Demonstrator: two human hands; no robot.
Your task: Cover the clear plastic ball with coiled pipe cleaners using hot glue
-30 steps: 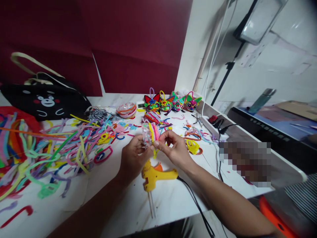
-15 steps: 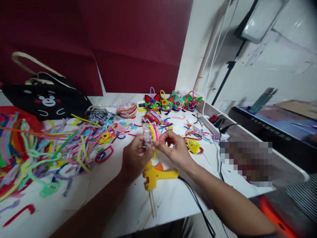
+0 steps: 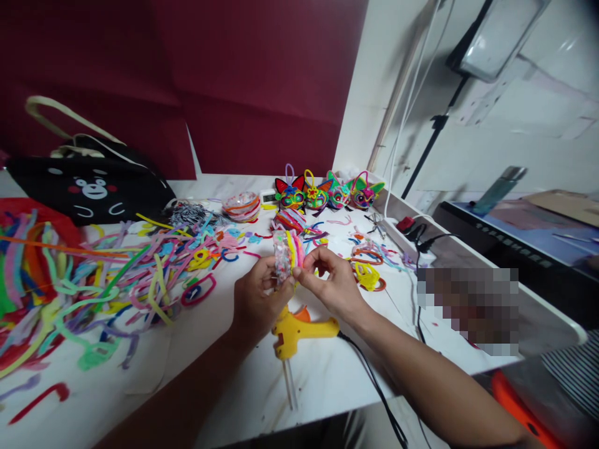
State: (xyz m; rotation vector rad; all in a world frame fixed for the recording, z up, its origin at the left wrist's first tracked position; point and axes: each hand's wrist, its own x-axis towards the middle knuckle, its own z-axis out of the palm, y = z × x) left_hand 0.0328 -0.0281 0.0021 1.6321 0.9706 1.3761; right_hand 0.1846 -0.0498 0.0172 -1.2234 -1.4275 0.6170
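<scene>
Between my hands, above the table, is a small speckled clear bowl-shaped piece [image 3: 282,257] banded with yellow and pink pipe cleaners. My left hand [image 3: 257,296] is closed around its left and lower side. At its right edge, the thumb and fingertips of my right hand [image 3: 330,280] pinch the pink pipe cleaner [image 3: 300,252]. Just below my hands, a yellow hot glue gun [image 3: 304,330] lies on the table with a clear glue stick [image 3: 289,383] poking out toward me. Part of its nozzle end is hidden by my left hand.
Loose pipe cleaners [image 3: 135,274] spread over the left of the table [image 3: 224,386]. Finished cat-face ornaments [image 3: 316,196] line the back. Similar banded pieces [image 3: 241,207] sit nearby. A black bag [image 3: 88,190] stands back left. A power strip [image 3: 412,240] and the gun's cord [image 3: 374,380] are on the right.
The view has shifted very slightly. Both hands keep the same hold on the banded piece, with almost no other movement.
</scene>
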